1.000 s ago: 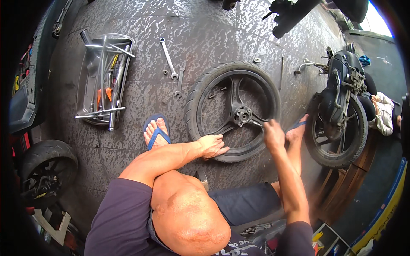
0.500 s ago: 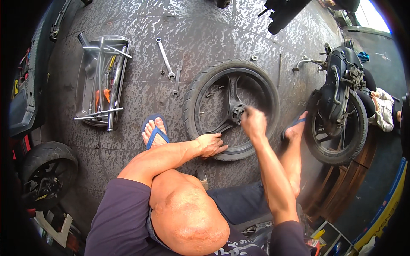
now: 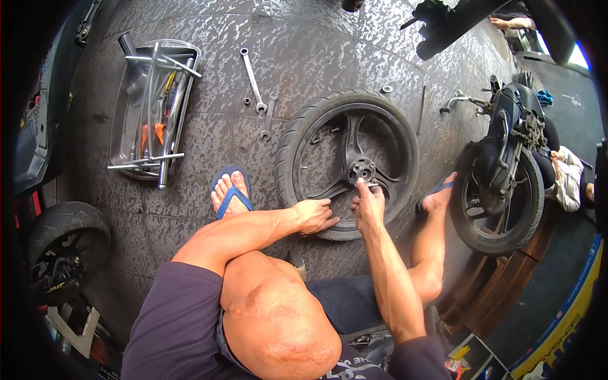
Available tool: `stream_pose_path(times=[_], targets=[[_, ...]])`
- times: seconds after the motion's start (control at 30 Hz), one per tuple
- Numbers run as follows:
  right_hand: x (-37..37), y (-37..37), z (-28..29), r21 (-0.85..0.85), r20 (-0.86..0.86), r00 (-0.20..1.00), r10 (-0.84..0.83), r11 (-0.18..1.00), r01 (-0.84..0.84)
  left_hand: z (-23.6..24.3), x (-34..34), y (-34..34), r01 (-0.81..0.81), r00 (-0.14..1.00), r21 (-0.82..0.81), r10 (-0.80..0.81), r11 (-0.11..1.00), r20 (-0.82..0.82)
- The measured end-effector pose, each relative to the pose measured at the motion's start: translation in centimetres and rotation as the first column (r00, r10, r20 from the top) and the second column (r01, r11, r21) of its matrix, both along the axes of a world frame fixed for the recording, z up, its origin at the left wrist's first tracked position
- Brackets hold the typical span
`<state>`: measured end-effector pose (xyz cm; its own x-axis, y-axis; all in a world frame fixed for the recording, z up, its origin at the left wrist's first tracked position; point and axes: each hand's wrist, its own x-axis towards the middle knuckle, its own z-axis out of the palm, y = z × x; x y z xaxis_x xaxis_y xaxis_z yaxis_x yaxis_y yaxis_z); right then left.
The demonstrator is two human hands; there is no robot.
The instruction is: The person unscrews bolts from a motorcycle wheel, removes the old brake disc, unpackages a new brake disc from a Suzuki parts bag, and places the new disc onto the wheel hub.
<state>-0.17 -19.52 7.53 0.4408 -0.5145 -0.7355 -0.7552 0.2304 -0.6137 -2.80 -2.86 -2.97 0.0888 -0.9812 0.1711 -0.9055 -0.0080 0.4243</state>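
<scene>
A black spoked motorcycle wheel [image 3: 289,163] lies flat between my feet. My left hand [image 3: 311,215] grips its rim and tyre at the lower edge, fingers curled. Just below the hub [image 3: 362,171], my right hand [image 3: 368,199] pinches a small metal piece [image 3: 372,184], partly hidden by the fingers. Two wrenches [image 3: 252,79] [image 3: 269,116] lie left of the wheel beside a small socket [image 3: 247,101]. Short bolts [image 3: 316,140] show inside the rim, a bearing-like ring [image 3: 386,88] and a long thin rod [image 3: 422,107] beyond it.
A metal tray [image 3: 118,126] of tools is at left, near a dark wheel [image 3: 63,247] and bodywork. A partly stripped motorcycle [image 3: 500,158] stands at right, a person [image 3: 567,180] behind it. Another person's arm [image 3: 513,23] shows at top right, beside overhanging dark parts [image 3: 437,35].
My right hand has moved left from the rim's right side to the hub, then slightly down. My left hand stays on the rim. Another person's arm shows more clearly at top right.
</scene>
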Motion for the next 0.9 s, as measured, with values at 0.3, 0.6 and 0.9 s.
stream_pose_path(times=[0.3,0.6,0.9], targets=[[-2.6,-10.4,1.3,-0.673,-0.283,0.772,0.569,0.456,-0.582,0.6,0.6,0.1,0.027,0.999,0.015,-0.026,1.000,-0.038],[5.1,-7.1,0.7,-0.624,-0.216,0.834,0.507,0.586,-0.517,0.9,0.7,-0.2,0.046,0.999,0.038,-0.047,0.998,0.005],[-0.8,-3.3,5.3,-0.379,-0.476,0.289,0.831,0.102,-0.920,0.7,0.8,-0.1,0.042,0.998,0.070,-0.039,0.997,-0.040]])
